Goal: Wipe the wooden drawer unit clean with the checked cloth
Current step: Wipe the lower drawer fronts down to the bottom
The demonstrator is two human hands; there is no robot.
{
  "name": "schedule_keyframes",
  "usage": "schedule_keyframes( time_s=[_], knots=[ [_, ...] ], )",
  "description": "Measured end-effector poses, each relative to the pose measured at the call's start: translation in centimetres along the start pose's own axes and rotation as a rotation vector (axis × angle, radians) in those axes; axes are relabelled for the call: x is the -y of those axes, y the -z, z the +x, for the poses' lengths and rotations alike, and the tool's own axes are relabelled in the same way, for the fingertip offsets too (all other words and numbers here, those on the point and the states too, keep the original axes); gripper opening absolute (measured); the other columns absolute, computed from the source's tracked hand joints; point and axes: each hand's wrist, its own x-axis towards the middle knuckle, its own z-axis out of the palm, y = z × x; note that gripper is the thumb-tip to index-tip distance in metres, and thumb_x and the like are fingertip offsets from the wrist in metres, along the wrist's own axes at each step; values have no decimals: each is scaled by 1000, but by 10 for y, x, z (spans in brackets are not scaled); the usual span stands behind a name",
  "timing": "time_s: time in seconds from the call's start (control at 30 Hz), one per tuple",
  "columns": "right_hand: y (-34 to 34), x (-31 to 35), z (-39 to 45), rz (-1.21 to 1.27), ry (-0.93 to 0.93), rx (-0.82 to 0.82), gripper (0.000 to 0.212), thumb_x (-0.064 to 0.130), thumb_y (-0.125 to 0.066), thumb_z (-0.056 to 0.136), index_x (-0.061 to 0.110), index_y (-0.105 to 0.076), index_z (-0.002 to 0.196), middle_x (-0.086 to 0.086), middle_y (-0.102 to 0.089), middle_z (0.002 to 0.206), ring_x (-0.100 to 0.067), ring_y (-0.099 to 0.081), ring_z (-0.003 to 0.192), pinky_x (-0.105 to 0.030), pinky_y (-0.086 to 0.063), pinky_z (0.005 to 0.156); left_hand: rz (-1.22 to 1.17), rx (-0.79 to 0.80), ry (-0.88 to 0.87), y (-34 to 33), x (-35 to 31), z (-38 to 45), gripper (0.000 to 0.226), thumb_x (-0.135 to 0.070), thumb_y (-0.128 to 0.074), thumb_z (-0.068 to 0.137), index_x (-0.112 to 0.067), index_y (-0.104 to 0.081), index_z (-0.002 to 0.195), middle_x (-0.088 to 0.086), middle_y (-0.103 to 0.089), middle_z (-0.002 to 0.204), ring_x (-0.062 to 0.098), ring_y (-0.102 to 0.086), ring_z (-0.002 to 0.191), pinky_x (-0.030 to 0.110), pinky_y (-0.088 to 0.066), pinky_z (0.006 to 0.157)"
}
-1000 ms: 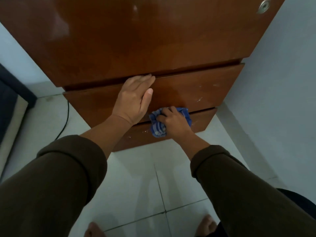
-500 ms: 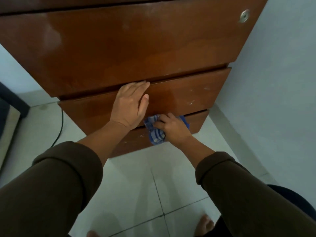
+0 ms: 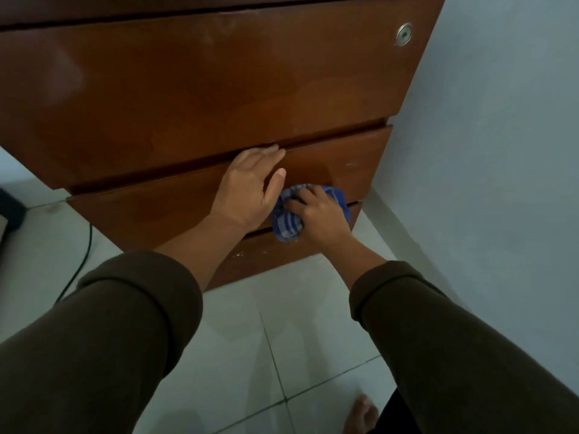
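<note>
Head view: looking down at drawer unit (image 3: 219, 89), 3 drawer fronts, glossy brown wood.
Left hand (image 3: 250, 186): flat on middle drawer front (image 3: 344, 158), fingers straight, tips at its top edge; holds nothing.
Right hand (image 3: 316, 211): fingers curled round cloth (image 3: 286, 222), pressing it at seam btwn middle & bottom drawer (image 3: 266, 258), near unit's right edge.
Cloth: blue/white checked, bunched, partly under hand, just beside left thumb.
Lock (image 3: 404, 34): round metal, top drawer's upper right corner.
Marks: pale specks on bottom drawer below cloth; small scuff on middle drawer's right end.
Floor (image 3: 238, 355): pale tiles; dark cable (image 3: 83, 258) by unit's left side.
Wall (image 3: 501, 151): light, right of unit.
Sleeves: dark brown, both arms.
</note>
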Motion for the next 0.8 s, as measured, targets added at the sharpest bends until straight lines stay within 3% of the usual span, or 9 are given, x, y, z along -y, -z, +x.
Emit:
schedule_keyframes(
  time_s=[0.1, 0.3, 0.4, 0.5, 0.57, 0.63, 0.7, 0.8],
  knots=[
    [-30, -5, -10, 59, -56, 188, 35, 6, -75, 70, 10, -72, 105, -16, -66, 106, -41, -61, 96, -50, -56, 74, -16, -97, -17, -11, 4, -1, 43, -26, -42, 93, -3, -64, 122, 14, -64, 123, 30, -58, 114, 38, -44, 101],
    [-56, -9, -14, 21, -55, 301, 41, 9, -48, 93, 18, -55, 133, -10, -48, 138, -34, -45, 124, -44, -47, 97, 18, -146, -53, -20, 10, -2, 43, -26, -46, 90, -4, -63, 122, 14, -64, 124, 31, -57, 114, 40, -43, 101],
    [-51, -8, -16, 12, -54, 350, 43, 10, -46, 95, 21, -51, 136, -9, -45, 140, -33, -44, 126, -41, -48, 96, 26, -120, -41, -19, 10, -2, 44, -28, -46, 89, -5, -63, 124, 13, -63, 125, 30, -57, 115, 40, -43, 102],
    [-34, -5, -21, 77, -20, 170, 39, 1, -70, 71, 12, -72, 108, -16, -67, 108, -40, -64, 91, -42, -58, 65, 27, -100, -21, -15, 6, -2, 44, -28, -47, 88, -6, -63, 123, 12, -64, 124, 29, -57, 115, 38, -43, 102],
    [-15, -8, -23, 36, 40, 19, 29, 8, -68, 67, 14, -75, 95, -13, -69, 90, -36, -66, 74, -37, -57, 53, 10, -78, 40, -11, 0, 1, 46, -30, -42, 90, -8, -63, 124, 11, -63, 123, 28, -56, 115, 37, -41, 102],
    [13, -13, -19, -9, 75, -146, 27, 16, -57, 76, 17, -73, 97, -10, -68, 90, -32, -65, 75, -36, -54, 56, -11, -68, 86, -9, -9, 5, 48, -32, -34, 92, -8, -62, 124, 11, -63, 124, 27, -55, 117, 36, -39, 103],
    [43, -18, -7, -37, 66, -331, 23, 17, -59, 80, 18, -73, 98, -9, -70, 91, -30, -65, 77, -36, -52, 61, -34, -62, 90, -10, -20, 11, 51, -32, -29, 95, -6, -60, 125, 12, -62, 125, 27, -54, 118, 34, -38, 103],
    [73, -32, 11, -101, 27, -475, 18, 20, -59, 82, 19, -74, 93, -9, -72, 92, -30, -67, 80, -35, -50, 62, -72, -19, 109, -16, -35, 23, 49, -32, -29, 97, -8, -50, 134, 13, -58, 130, 26, -52, 120, 33, -38, 102]
  ],
)
